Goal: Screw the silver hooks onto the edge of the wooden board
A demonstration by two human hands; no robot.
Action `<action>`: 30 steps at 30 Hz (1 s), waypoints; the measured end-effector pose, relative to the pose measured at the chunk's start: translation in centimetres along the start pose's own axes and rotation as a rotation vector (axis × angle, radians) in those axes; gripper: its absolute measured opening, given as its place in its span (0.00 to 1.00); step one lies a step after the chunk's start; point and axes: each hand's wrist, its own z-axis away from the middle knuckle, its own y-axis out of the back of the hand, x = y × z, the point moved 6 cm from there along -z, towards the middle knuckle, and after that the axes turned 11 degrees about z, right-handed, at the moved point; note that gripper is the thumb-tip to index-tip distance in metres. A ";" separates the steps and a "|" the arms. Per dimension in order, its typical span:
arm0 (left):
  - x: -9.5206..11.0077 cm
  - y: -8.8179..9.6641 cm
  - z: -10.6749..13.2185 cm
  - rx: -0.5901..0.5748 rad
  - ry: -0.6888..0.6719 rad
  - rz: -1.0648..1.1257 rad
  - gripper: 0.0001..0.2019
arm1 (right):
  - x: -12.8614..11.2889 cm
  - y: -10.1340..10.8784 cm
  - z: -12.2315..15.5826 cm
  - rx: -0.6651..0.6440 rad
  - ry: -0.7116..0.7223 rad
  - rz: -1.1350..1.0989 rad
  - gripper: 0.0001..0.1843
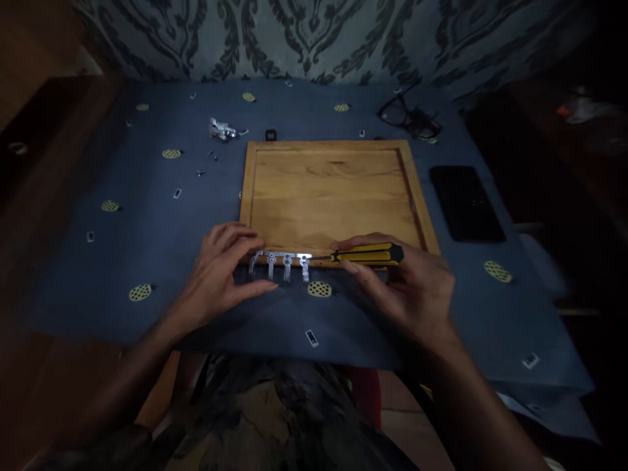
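Note:
A framed wooden board (328, 190) lies flat on a blue patterned cloth (147, 242). Along its near edge sits a silver metal hook rack (279, 261). My left hand (223, 268) curls its fingers over the rack's left end and holds it against the board. My right hand (407, 281) grips the yellow and black handle of a screwdriver (366, 254), which lies nearly level with its tip pointing left at the rack's right end.
A silver metal fitting (222, 129) and several small screws (206, 163) lie on the cloth at the back left. Black glasses (407, 118) rest at the back right. A dark phone (466, 203) lies to the right of the board. A patterned wall stands behind.

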 end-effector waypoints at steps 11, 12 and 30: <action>-4.2 1.6 -1.7 0.111 0.311 0.326 0.15 | -0.1 0.1 -0.8 0.111 0.208 -0.088 0.06; -5.6 1.9 -1.6 0.137 0.387 0.381 0.14 | 0.0 0.1 -0.8 0.111 0.200 -0.098 0.06; -16.9 7.1 -10.9 0.272 0.412 -0.141 0.18 | 1.4 0.1 -1.0 0.213 0.095 -0.185 0.07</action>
